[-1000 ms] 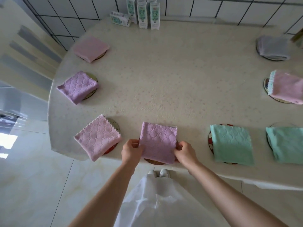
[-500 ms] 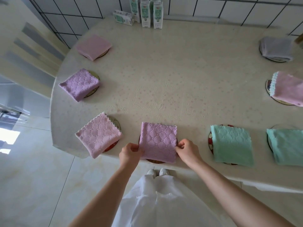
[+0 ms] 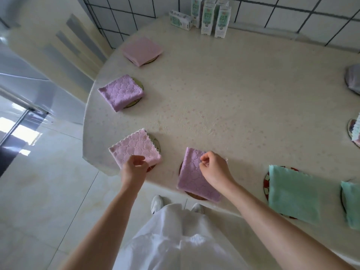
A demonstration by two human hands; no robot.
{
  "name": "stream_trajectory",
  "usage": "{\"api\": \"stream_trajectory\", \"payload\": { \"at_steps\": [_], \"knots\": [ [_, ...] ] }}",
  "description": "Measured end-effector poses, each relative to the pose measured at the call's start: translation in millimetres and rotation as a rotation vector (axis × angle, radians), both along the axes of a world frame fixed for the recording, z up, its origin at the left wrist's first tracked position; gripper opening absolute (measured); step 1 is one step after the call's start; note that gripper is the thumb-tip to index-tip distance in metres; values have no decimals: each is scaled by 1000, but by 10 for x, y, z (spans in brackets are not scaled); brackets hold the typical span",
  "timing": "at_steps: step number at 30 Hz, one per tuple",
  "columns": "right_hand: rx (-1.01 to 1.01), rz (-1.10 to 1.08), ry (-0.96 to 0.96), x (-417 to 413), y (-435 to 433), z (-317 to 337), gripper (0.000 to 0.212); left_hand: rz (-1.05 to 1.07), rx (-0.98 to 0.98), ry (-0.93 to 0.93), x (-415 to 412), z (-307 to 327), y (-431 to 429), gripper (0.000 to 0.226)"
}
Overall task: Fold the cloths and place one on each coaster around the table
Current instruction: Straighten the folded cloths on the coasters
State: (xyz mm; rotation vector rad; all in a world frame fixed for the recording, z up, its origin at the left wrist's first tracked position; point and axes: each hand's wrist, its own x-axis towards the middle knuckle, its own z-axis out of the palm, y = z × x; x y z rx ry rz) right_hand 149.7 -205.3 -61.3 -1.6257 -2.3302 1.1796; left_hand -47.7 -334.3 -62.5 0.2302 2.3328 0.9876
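Standing at the near edge of the round worktop (image 3: 224,98), a person reaches both bare arms over it. The left hand (image 3: 134,168) hangs with loosely curled fingers over the near corner of a folded pale pink cloth (image 3: 134,149), with no fabric visibly gripped. The right hand (image 3: 213,168) lies over the far right part of a folded purple cloth (image 3: 192,178), fingers curled and thumb meeting forefinger; whether it pinches the fabric I cannot tell. That purple cloth sits on a brown coaster (image 3: 196,195) at the near edge, between the pale pink cloth to its left and a folded green cloth (image 3: 292,193) to its right. The green cloth covers most of a red-patterned coaster (image 3: 266,182).

Farther along the left side lie a second purple cloth (image 3: 121,92) and a smooth pink cloth (image 3: 142,50), each on a coaster that peeks out beneath it. At the right edge of the view, cut off, are another green cloth (image 3: 350,203), a pink cloth with pale trim (image 3: 357,133) and a grey cloth (image 3: 353,78).

Upright milk cartons (image 3: 206,18) stand at the far edge against a tiled wall, with one carton lying on its side (image 3: 180,20) just to their left. Below the arms show a white skirt (image 3: 175,240) and white shoes (image 3: 156,203) on a pale tiled floor (image 3: 48,191).
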Motion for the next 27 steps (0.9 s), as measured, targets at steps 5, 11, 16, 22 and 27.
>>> {"api": "stream_trajectory", "payload": {
  "at_steps": [5, 11, 16, 22, 27],
  "knots": [
    [-24, 34, 47, -659, -94, 22, 13, 52, -44, 1, -396, 20, -193, 26],
    [-62, 40, -33, -1412, -181, -21, 19, 57, -54, -169, -887, -102, -391, 24],
    [-82, -9, -141, -1800, -266, -114, 26, 23, -33, -439, -1106, -245, -443, 16],
    [-120, -115, -268, -1959, -336, -139, 30, -26, -28, -603, -1182, -205, -425, 6],
    [-209, -160, -281, -1999, -388, -92, 39, -65, -18, -657, -1172, -146, -409, 15]
  ]
}}
